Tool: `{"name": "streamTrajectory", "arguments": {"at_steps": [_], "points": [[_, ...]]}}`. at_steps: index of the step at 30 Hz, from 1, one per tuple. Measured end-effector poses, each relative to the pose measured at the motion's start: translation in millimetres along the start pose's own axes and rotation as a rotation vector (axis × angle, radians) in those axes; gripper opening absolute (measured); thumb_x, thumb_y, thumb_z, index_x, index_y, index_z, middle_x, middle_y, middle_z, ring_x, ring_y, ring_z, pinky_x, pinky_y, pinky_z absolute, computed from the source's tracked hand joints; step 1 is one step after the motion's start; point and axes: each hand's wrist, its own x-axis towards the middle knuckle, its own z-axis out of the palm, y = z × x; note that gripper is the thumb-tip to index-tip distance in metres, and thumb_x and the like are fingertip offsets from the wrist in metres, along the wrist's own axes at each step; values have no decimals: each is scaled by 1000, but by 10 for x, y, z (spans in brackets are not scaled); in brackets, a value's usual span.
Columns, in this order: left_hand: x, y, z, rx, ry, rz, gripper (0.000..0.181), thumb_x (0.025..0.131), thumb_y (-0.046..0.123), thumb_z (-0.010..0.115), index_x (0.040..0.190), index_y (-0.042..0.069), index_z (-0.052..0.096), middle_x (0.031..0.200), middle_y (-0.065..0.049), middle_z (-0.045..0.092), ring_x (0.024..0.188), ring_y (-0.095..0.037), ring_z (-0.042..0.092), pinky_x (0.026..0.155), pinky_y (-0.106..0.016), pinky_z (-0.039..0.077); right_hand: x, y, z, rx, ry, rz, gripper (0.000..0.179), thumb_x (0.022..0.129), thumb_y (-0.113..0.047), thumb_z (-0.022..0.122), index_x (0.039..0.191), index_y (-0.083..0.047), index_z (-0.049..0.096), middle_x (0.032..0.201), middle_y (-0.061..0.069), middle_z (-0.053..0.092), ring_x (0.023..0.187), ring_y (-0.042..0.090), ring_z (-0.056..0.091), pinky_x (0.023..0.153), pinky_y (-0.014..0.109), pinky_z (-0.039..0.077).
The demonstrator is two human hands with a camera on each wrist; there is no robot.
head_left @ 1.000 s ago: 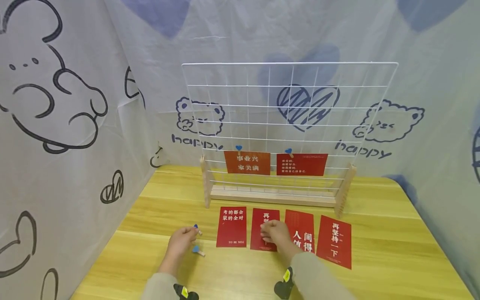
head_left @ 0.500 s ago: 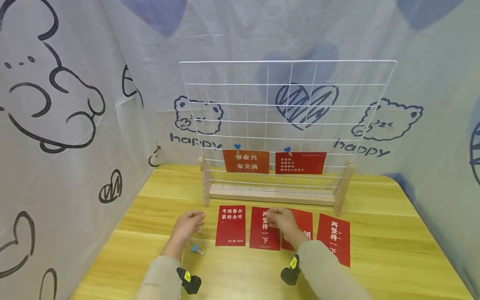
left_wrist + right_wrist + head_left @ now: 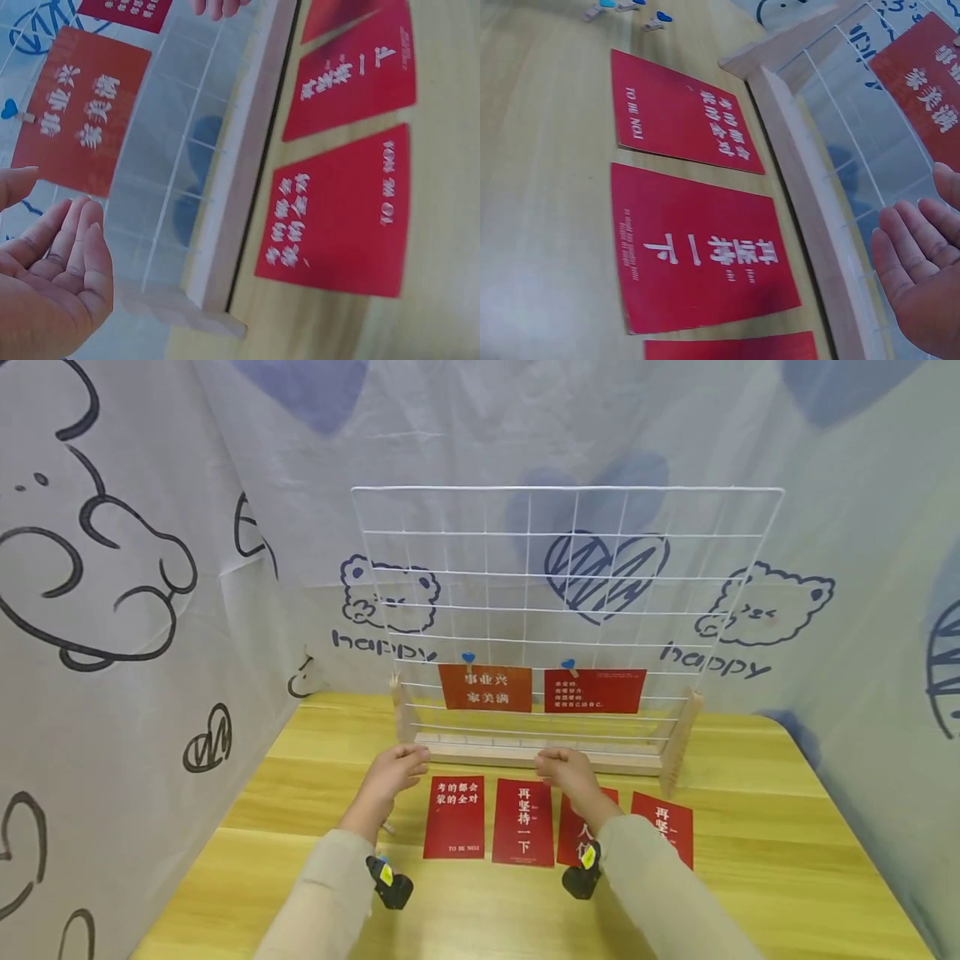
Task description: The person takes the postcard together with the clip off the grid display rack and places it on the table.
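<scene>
My left hand (image 3: 392, 777) hovers in front of the left part of a white wire grid rack (image 3: 528, 533), its fingers relaxed and holding nothing. To its right, my right hand (image 3: 576, 777) is raised at the same height, also with nothing in its fingers. On the rack hang an orange-red card (image 3: 486, 700) and a red card (image 3: 594, 691), each under a clothespin with a blue heart (image 3: 468, 657). Below the hands, red cards with white writing lie in a row on the table, among them a left card (image 3: 453, 827) and a second card (image 3: 523, 827). My right forearm partly covers the two rightmost ones.
Small clothespins with blue hearts (image 3: 658, 21) lie on the table left of the cards, mostly behind my left arm in the head view. The rack stands in a wooden base (image 3: 540, 760) on the yellow wood-grain table (image 3: 757, 827). A printed cloth (image 3: 465, 435) hangs behind.
Both hands have risen and moved forward from the table toward the rack. The left hand has left the loose clothespins, the right hand the second card. The cards lie as before.
</scene>
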Motion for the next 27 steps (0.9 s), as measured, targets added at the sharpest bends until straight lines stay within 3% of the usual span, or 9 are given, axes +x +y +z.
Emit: {"name": "streamTrajectory", "arguments": {"at_steps": [8,16,27], "points": [[172,307,87,-34,-32,57,39,88,18,49,119,-6,44,118,-22,46,107,-31,46,90,-38,37,92,-145,-63,-19,10,10,34,86,-9,51,115,9,47,111,25,50,102,35,48,85,39,41],[282,615,64,-79,-47,147,38,89,16,47,120,-7,42,121,-20,43,111,-31,42,94,-40,32,195,-247,-62,-45,22,12,37,86,-12,52,117,7,47,115,21,49,103,32,49,87,39,40],[439,822,119,-48,-4,167,33,88,19,50,116,1,48,117,-11,48,106,-22,46,90,-32,36,300,-375,-49,-93,13,-46,36,87,-10,51,118,6,46,116,21,49,104,32,48,87,36,40]]}}
